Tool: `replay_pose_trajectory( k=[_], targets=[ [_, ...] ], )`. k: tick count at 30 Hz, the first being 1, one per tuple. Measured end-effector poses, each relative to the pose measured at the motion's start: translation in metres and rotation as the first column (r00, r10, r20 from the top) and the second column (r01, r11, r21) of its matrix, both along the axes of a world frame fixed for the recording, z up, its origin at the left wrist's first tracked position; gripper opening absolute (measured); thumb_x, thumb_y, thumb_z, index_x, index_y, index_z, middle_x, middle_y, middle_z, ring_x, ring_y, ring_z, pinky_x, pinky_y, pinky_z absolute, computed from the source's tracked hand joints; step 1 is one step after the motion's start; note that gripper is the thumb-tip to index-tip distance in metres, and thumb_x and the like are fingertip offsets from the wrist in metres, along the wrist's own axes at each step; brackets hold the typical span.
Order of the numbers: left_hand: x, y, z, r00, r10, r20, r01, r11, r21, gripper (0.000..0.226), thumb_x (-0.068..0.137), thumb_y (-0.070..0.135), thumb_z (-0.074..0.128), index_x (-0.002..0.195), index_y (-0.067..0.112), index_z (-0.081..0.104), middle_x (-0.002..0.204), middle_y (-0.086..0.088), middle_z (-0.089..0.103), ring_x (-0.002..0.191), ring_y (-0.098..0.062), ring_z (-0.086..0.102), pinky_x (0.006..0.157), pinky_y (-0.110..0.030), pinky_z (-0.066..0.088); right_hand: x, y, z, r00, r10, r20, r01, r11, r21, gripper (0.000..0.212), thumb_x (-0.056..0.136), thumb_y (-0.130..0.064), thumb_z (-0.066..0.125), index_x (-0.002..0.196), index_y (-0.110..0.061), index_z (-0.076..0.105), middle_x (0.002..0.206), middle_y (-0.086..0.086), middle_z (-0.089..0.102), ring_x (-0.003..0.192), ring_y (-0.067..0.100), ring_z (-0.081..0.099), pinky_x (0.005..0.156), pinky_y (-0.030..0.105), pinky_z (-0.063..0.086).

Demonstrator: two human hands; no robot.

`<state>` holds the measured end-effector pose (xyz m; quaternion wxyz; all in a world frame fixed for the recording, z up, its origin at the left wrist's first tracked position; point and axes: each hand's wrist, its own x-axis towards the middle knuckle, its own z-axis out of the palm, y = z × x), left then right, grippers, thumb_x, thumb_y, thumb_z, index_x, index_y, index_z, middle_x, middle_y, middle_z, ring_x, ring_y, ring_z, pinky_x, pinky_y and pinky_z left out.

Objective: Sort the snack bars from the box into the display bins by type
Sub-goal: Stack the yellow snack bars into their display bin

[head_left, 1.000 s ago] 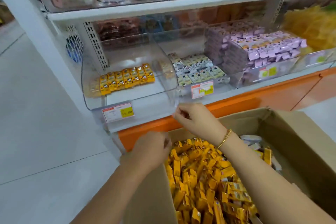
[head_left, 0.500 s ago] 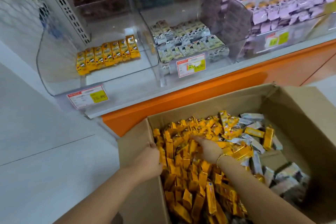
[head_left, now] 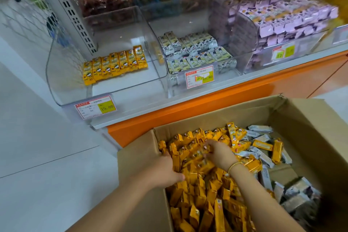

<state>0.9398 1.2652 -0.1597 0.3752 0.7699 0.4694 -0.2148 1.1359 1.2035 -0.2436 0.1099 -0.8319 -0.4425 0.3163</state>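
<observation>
you stand on a pale grey tiled floor (head_left: pixel 37 156) before a white shop shelf (head_left: pixel 150 113) with an orange plinth (head_left: pixel 207 103) under it. a large brown cardboard box (head_left: pixel 310 118) stands open just in front of the plinth. on the shelf, three clear plastic display bins stand side by side. the left bin (head_left: pixel 62 84) holds a single row of yellow bars (head_left: pixel 114 64), the middle bin (head_left: pixel 175 88) holds white-and-green wrapped bars (head_left: pixel 192 51), and the right bin (head_left: pixel 310 47) is stacked with lilac-wrapped bars (head_left: pixel 286 19). the red-and-yellow price tag (head_left: pixel 95 106) on the left bin reads 15.80.

the yellow-wrapped snack bars (head_left: pixel 203 199) lie heaped across the left and middle of the box, with silver-grey wrapped bars (head_left: pixel 260 129) along its right side. your right hand (head_left: pixel 218 154), a gold bead bracelet (head_left: pixel 234 165) on its wrist, sits on the heap with fingers curled round a cluster of the yellow bars. your left hand (head_left: pixel 165 171) is just inside the box's left wall, its fingers buried in the heap, so you cannot tell whether they grip anything.

the back-row bins are blurred and their dark red and blue contents are hard to make out. the box's near edge is cut off, and its lower right corner is smeared.
</observation>
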Motion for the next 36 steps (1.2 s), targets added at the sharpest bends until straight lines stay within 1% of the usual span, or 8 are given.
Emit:
replay_pose_trajectory(
  k=[4, 9, 14, 22, 25, 29, 33, 36],
  targets=[
    [0.019, -0.007, 0.045, 0.861, 0.414, 0.297, -0.328, 0.897, -0.297, 0.068, 0.068, 0.063, 0.067, 0.116, 0.015, 0.058, 0.123, -0.011, 0.062, 0.111, -0.024, 0.06, 0.095, -0.037, 0.048, 0.008, 0.006, 0.089, 0.969, -0.089, -0.232, 0.171, 0.916, 0.362, 0.034, 0.085, -0.023, 0.071, 0.117, -0.023, 0.062, 0.101, 0.002, 0.066, 0.085, 0.017, 0.06, 0.065, 0.024, 0.046],
    [0.017, -0.015, 0.103, 0.093, 0.916, 0.391, -0.298, 0.4, -0.866, 0.029, 0.075, 0.02, 0.067, 0.102, 0.009, 0.062, 0.104, -0.015, 0.068, 0.09, -0.025, 0.068, 0.077, -0.034, 0.057, -0.025, -0.004, 0.184, 0.729, 0.135, -0.671, 0.4, 0.711, 0.578, 0.026, 0.085, -0.011, 0.068, 0.107, -0.024, 0.066, 0.075, -0.004, 0.064, 0.076, 0.023, 0.05, 0.067, 0.038, 0.044],
    [-0.006, -0.011, 0.133, -0.164, 0.865, 0.474, -0.218, 0.437, -0.873, 0.038, 0.071, 0.022, 0.062, 0.106, 0.008, 0.062, 0.098, -0.014, 0.073, 0.082, -0.02, 0.072, 0.071, -0.03, 0.059, -0.058, -0.011, 0.216, 0.899, 0.195, -0.392, 0.177, 0.656, 0.733, 0.027, 0.086, -0.017, 0.068, 0.108, -0.032, 0.063, 0.108, 0.016, 0.061, 0.09, 0.009, 0.056, 0.08, 0.021, 0.044],
    [-0.06, 0.016, 0.155, -0.057, 0.717, 0.695, -0.334, 0.642, -0.69, 0.033, 0.079, 0.023, 0.061, 0.108, 0.009, 0.066, 0.103, -0.009, 0.073, 0.095, -0.019, 0.07, 0.08, -0.029, 0.057, -0.094, 0.021, 0.258, 0.867, 0.358, 0.347, -0.493, 0.719, 0.49, 0.072, 0.075, -0.045, 0.071, 0.138, -0.03, 0.039, 0.112, -0.01, 0.045, 0.103, 0.007, 0.043, 0.088, 0.021, 0.039],
    [-0.085, 0.036, 0.165, 0.118, 0.56, 0.82, -0.465, 0.761, -0.453, 0.031, 0.083, 0.018, 0.064, 0.114, 0.013, 0.065, 0.112, -0.005, 0.07, 0.102, -0.014, 0.067, 0.091, -0.028, 0.052, -0.113, 0.062, 0.274, 0.863, 0.363, 0.352, -0.499, 0.719, 0.483, 0.048, 0.072, -0.039, 0.073, 0.113, -0.022, 0.053, 0.091, -0.007, 0.048, 0.085, 0.012, 0.046, 0.071, 0.025, 0.037],
    [-0.12, 0.062, 0.156, 0.862, 0.218, 0.458, -0.478, 0.65, 0.591, 0.049, 0.09, 0.029, 0.061, 0.137, 0.022, 0.046, 0.135, 0.002, 0.055, 0.119, -0.017, 0.054, 0.097, -0.026, 0.04, -0.126, 0.149, 0.286, 0.867, 0.382, 0.319, -0.468, 0.844, 0.261, 0.033, 0.074, -0.042, 0.072, 0.072, -0.014, 0.056, 0.072, 0.002, 0.057, 0.065, 0.017, 0.051, 0.056, 0.027, 0.041],
    [-0.133, 0.064, 0.144, 0.917, 0.169, 0.362, -0.379, 0.656, 0.653, 0.036, 0.095, 0.028, 0.05, 0.13, 0.024, 0.046, 0.13, 0.003, 0.055, 0.111, -0.015, 0.057, 0.089, -0.025, 0.045, -0.146, 0.212, 0.263, 0.868, 0.466, 0.172, -0.466, 0.884, -0.042, 0.038, 0.081, -0.044, 0.067, 0.067, -0.014, 0.049, 0.077, 0.007, 0.058, 0.079, 0.028, 0.067, 0.074, 0.035, 0.058],
    [-0.139, 0.069, 0.142, 0.918, 0.126, 0.375, -0.361, 0.653, 0.665, 0.038, 0.099, 0.027, 0.039, 0.137, 0.023, 0.039, 0.14, 0.005, 0.047, 0.119, -0.01, 0.05, 0.089, -0.019, 0.039, -0.164, 0.231, 0.241, 0.823, 0.546, 0.155, -0.515, 0.834, -0.2, 0.035, 0.085, -0.042, 0.064, 0.068, -0.013, 0.052, 0.069, 0.003, 0.054, 0.055, 0.02, 0.054, 0.057, 0.027, 0.049]
  ],
)
